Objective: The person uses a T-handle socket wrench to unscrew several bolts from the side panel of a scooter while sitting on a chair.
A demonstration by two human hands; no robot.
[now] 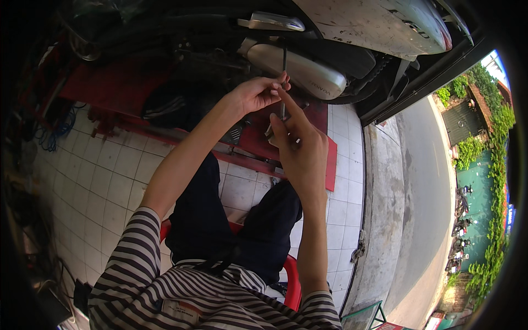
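Note:
A long thin metal rod, like the shaft of a hand tool, stands out in front of a motorbike's silver exhaust cover. My left hand pinches it between the fingertips near its middle. Lower down, my right hand is curled round its near end, with the index finger stretched along it toward the left fingertips. Bits of shiny metal show beside the right thumb and between the fingers; the palm hides the rest, so the tool's exact kind is unclear. Behind the hands, the motorbike's lower side is dark.
The motorbike stands over a red metal platform, with a silver body panel overhead. White floor tiles surround my legs and the red stool. Blue hose lies at the left. A road runs along the right.

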